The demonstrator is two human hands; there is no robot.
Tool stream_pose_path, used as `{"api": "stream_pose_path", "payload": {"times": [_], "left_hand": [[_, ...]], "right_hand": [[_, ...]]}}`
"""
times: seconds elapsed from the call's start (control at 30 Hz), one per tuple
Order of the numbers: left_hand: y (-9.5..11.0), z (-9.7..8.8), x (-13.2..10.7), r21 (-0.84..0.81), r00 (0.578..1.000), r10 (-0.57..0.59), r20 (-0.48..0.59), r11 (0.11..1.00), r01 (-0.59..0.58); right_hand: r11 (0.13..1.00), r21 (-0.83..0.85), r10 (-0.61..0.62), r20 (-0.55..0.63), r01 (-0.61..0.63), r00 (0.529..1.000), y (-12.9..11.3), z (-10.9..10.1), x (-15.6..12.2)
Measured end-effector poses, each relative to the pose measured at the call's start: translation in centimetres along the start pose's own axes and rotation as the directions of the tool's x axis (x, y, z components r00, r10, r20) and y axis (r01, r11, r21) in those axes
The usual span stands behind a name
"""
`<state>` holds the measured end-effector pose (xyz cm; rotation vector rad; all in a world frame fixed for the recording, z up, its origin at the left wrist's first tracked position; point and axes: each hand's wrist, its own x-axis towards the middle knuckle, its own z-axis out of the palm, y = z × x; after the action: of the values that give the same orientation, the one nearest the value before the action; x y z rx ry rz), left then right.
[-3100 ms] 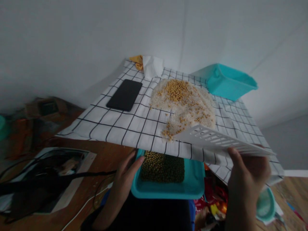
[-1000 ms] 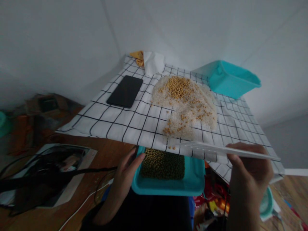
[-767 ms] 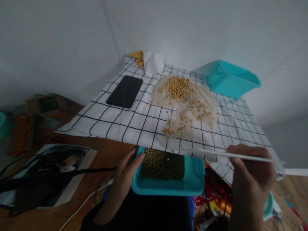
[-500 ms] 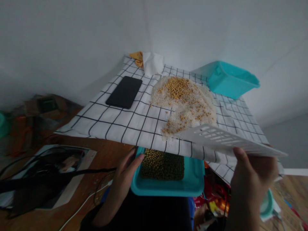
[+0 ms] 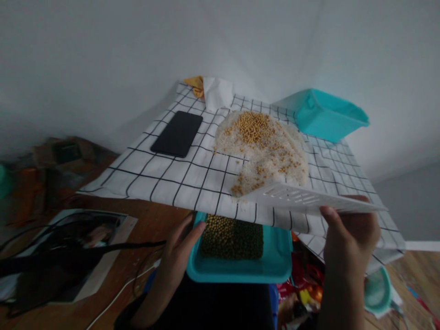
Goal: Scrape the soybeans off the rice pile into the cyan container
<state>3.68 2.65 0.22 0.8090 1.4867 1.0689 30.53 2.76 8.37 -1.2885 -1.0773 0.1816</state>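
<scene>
My right hand (image 5: 350,229) grips the right end of a white slotted plastic board (image 5: 309,199), thumb on the near side. The board stands on its long edge over the front of the table, its left end beside a pile of white rice (image 5: 275,158). Yellow soybeans (image 5: 252,126) lie heaped on the rice and scattered through its near part. Below the table's front edge, my left hand (image 5: 180,247) holds the left rim of a teal tray (image 5: 240,274), its thumb over the rim. Soybeans and dark green beans (image 5: 249,240) fill the tray's left and middle.
A checked cloth (image 5: 192,176) covers the table. On it are a black phone (image 5: 177,133), a white tissue (image 5: 218,94), a yellow cloth (image 5: 195,86) and a teal bin (image 5: 321,119) against the wall. Cables and a cardboard box (image 5: 65,153) lie at lower left; a round teal container (image 5: 378,291) sits lower right.
My right hand has moved left and slightly away from me with the slotted board, near the rice edge. My left hand and the tray have hardly moved.
</scene>
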Motion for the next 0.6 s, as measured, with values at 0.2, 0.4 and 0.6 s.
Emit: {"api": "stream_pose_path", "payload": {"times": [0.2, 0.4, 0.6], "left_hand": [[0.0, 0.0, 0.1, 0.028, 0.999, -0.031, 0.011, 0.999, 0.031], [0.3, 0.3, -0.1, 0.008, 1.000, 0.021, -0.022, 1.000, -0.021], [0.9, 0.5, -0.4, -0.007, 0.999, 0.048, 0.008, 0.999, -0.048]], "right_hand": [[1.000, 0.011, 0.026, -0.137, -0.025, 0.990, 0.8, -0.5, 0.3], [0.996, -0.081, -0.043, -0.258, 0.023, 0.965, 1.7, -0.7, 1.0], [0.993, -0.113, -0.013, -0.232, -0.014, 0.973, 1.5, -0.6, 0.3]]}}
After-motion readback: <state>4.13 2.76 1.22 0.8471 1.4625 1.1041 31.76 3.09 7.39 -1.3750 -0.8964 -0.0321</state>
